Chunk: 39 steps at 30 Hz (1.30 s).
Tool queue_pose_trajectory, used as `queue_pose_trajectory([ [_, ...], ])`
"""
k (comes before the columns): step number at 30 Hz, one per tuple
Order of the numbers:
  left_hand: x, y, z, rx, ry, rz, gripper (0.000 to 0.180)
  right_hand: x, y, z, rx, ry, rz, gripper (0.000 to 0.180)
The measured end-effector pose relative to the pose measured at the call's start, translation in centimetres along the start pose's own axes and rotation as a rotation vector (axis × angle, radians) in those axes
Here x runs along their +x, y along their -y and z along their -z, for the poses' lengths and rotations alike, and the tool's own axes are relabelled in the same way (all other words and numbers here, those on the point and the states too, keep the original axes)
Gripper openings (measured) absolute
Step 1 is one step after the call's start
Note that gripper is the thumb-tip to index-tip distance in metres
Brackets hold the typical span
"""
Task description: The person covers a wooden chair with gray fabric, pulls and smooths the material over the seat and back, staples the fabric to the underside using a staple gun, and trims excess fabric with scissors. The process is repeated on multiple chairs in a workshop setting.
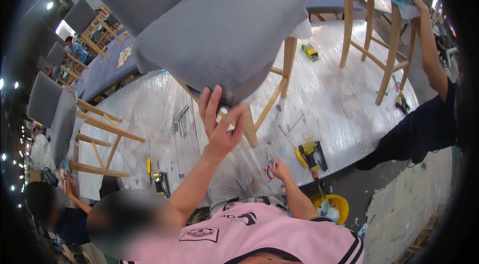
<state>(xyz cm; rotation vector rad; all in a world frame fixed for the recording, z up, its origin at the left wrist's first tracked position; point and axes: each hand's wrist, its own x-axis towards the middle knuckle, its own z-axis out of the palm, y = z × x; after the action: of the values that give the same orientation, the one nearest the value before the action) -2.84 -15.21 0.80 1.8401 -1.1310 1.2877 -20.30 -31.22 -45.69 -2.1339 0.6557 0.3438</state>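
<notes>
A grey upholstered chair [219, 29] with pale wooden legs stands on a table wrapped in clear plastic film [339, 99]. My left hand [219, 122] is raised with fingers spread, pressing against the front edge of the seat. My right hand [282, 170] rests low on the table's near edge, closed around red-handled scissors [270, 170]. Part of the scissors is hidden under the hand.
A yellow and black nail gun [312, 155] lies right of my right hand, another tool [159, 180] at the left. Metal staple strips [179, 122], a yellow bucket [333, 205], a stool [379, 19] held by another person [431, 49], and grey chairs [55, 114] surround the table.
</notes>
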Motion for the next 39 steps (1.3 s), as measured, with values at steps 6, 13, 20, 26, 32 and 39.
queue_pose_trajectory([
  [6,-0.4,1.6,2.0,-0.205,-0.065,0.173,0.044,-0.7,0.2,8.4,0.248,0.15,-0.012,0.05],
  [13,-0.5,2.9,2.7,-0.338,-0.059,0.182,0.028,-9.8,30.5,27.1,0.841,-0.12,0.547,0.034],
  [20,-1.6,1.9,2.8,-0.383,0.033,0.325,0.024,-12.7,41.9,29.9,0.661,-0.175,0.651,0.041],
  [26,-1.7,1.4,1.9,-0.383,-0.019,0.364,0.022,-12.6,40.5,29.7,0.862,-0.031,0.698,0.035],
  [32,-3.5,0.5,2.0,-0.36,0.013,0.475,0.024,-11.0,36.3,27.2,0.913,0.168,0.643,0.025],
  [39,3.0,-0.4,3.3,-0.264,-0.137,0.219,0.032,-0.7,32.3,35.5,0.892,-0.189,0.534,0.032],
])
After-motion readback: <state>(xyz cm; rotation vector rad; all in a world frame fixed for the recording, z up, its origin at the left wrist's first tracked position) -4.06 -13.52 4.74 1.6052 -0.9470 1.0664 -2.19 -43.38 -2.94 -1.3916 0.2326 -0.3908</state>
